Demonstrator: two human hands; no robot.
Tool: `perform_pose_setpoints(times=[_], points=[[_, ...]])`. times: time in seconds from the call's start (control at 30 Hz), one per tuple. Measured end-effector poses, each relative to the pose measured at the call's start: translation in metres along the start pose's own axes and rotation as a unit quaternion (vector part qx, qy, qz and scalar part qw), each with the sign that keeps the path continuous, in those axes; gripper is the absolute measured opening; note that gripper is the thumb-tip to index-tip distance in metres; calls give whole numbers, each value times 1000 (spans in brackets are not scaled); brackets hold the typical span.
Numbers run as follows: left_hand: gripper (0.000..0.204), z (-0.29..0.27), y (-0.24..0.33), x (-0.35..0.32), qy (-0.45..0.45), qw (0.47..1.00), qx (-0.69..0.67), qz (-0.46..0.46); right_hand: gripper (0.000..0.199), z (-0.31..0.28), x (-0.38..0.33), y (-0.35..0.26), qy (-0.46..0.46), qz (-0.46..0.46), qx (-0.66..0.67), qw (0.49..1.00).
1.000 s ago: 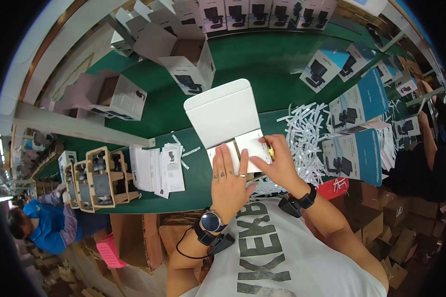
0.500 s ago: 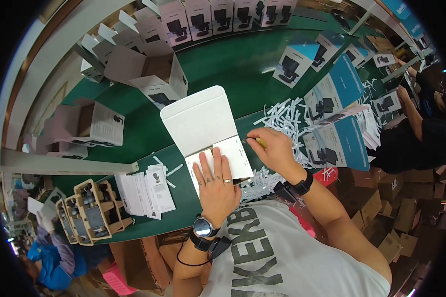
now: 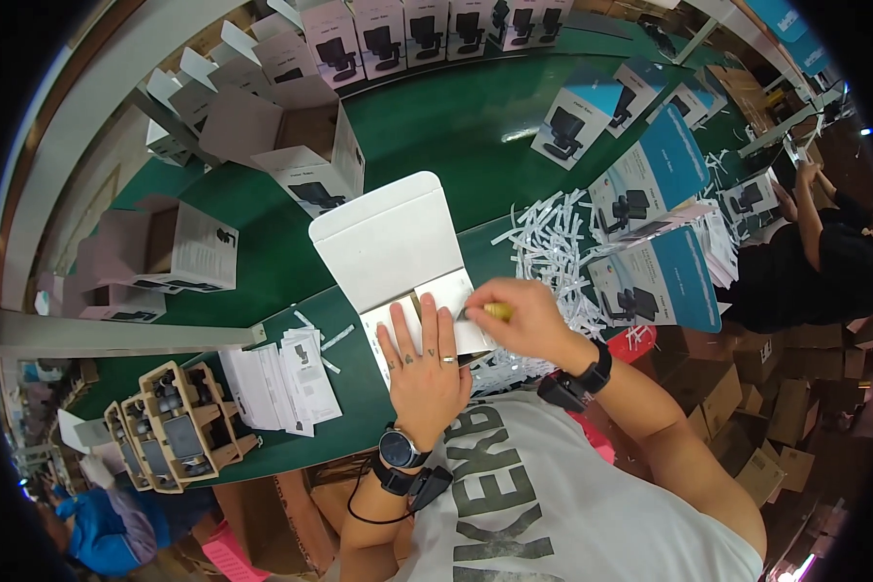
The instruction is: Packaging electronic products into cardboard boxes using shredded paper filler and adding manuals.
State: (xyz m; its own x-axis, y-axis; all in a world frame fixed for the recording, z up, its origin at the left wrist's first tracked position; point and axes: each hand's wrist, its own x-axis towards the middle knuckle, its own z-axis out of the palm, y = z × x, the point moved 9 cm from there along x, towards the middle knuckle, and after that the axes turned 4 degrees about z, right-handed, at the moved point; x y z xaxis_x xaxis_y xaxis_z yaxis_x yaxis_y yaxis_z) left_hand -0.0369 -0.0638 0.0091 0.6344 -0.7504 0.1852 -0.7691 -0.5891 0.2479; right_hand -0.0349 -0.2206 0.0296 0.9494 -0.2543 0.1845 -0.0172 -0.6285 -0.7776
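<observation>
A small white carton [image 3: 386, 237] with its lid flap raised lies on the green bench in front of me. My left hand [image 3: 425, 367] rests flat on its near part, fingers stretched and slightly apart, pressing on the white panels. My right hand [image 3: 524, 315] is closed around a short slim tool with a yellow end [image 3: 499, 310]. The tool's dark tip is at the carton's right panel, just right of my left fingers; its exact kind is not clear. What lies under the panels is mostly hidden.
White paper strips [image 3: 553, 252] lie heaped right of the carton. Printed leaflets [image 3: 306, 383] and tan trays with dark devices [image 3: 179, 427] stand left. Open boxes [image 3: 310, 155] and upright boxes [image 3: 427, 34] are farther back. Blue-white box sleeves [image 3: 630, 291] stand right, near another person [image 3: 795, 252].
My right hand has come down and left, bringing the tool from beside the carton's right edge onto its right panel. My left hand stays in place on the carton.
</observation>
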Motion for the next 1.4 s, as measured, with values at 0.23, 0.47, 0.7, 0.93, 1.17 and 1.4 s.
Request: perform_pose_setpoints(times=[0.23, 0.47, 0.7, 0.93, 1.17, 1.4], points=[[86, -1, 0, 0, 9, 1000, -9, 1, 20, 3, 19, 6, -22, 29, 12, 999], [72, -9, -1, -7, 50, 996, -63, 22, 28, -63, 17, 105, -1, 101, -127, 987], [64, -4, 2, -13, 33, 997, -8, 66, 25, -1, 23, -28, -59, -53, -125, 989], [48, 8, 4, -27, 18, 997, 1, 71, 15, 87, 36, -84, -51, -209, -93, 972], [58, 3, -4, -35, 43, 993, -43, 97, 17, 107, 34, -91, -85, -211, -73, 971], [54, 19, -6, -35, -138, 984, -105, 47, 22, 120, 28, -100, -137, -184, -74, 970]])
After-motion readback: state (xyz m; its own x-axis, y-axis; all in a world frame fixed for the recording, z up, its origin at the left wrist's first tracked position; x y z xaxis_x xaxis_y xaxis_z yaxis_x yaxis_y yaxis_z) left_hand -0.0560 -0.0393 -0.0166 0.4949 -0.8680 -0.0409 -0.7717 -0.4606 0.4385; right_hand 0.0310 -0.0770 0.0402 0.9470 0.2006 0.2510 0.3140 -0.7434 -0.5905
